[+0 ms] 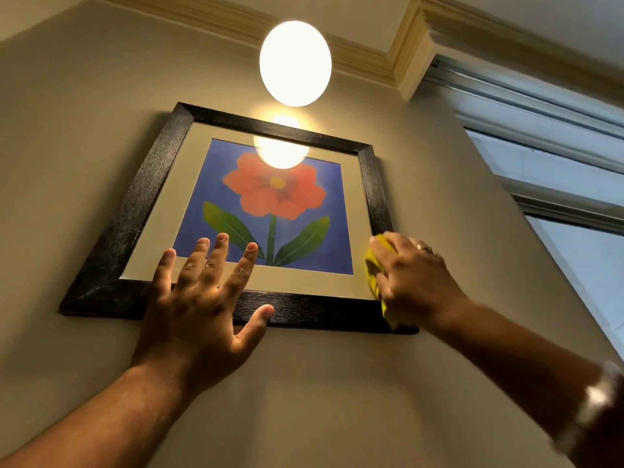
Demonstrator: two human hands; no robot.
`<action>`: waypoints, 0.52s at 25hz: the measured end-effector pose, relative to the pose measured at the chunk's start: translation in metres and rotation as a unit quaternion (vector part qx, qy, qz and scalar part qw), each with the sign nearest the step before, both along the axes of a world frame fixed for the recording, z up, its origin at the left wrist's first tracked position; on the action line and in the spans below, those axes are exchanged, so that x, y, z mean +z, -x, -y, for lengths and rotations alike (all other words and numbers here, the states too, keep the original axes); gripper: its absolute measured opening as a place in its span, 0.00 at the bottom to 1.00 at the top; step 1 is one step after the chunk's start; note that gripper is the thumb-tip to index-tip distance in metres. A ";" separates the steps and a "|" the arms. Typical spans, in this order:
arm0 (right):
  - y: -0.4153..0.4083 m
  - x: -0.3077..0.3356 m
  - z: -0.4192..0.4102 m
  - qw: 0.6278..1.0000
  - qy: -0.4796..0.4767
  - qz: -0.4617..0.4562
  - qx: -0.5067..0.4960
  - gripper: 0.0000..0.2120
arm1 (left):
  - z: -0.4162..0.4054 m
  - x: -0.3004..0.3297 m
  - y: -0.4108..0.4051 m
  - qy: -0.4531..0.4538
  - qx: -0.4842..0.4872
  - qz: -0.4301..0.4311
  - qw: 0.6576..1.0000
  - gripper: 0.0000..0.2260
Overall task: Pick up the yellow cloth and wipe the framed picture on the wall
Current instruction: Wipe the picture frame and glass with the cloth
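A black-framed picture (135, 204) of a red flower on blue hangs on the beige wall, seen from below. My left hand (206, 298) lies flat with fingers spread over the frame's lower edge and the glass, holding nothing. My right hand (413, 278) presses a crumpled yellow cloth (373, 275) against the picture's lower right corner. Most of the cloth is hidden under that hand; only a yellow strip shows at its left side and below it.
A round glowing lamp (295, 62) hangs above the picture and reflects in its glass. Cream crown moulding (381, 59) runs along the ceiling. A window with a grey frame (553, 204) stands to the right. A watch (594, 407) is on my right wrist.
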State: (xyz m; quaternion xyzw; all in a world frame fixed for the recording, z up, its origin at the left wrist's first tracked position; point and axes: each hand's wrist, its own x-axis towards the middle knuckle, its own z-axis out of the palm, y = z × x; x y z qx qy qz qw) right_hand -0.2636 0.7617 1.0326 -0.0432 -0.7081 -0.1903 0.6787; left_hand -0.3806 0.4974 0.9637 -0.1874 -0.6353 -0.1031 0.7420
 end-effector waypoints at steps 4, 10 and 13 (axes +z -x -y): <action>0.002 0.102 0.017 0.981 0.118 0.067 0.140 0.31 | -0.001 0.001 0.000 -0.006 0.001 -0.001 1.000 0.35; 0.024 -0.006 -0.022 0.948 0.033 0.071 0.309 0.32 | -0.002 0.002 0.001 -0.005 0.003 -0.007 1.000 0.35; 0.024 0.035 -0.016 0.974 0.036 0.017 0.222 0.27 | -0.003 0.002 0.000 -0.014 0.003 -0.004 1.000 0.35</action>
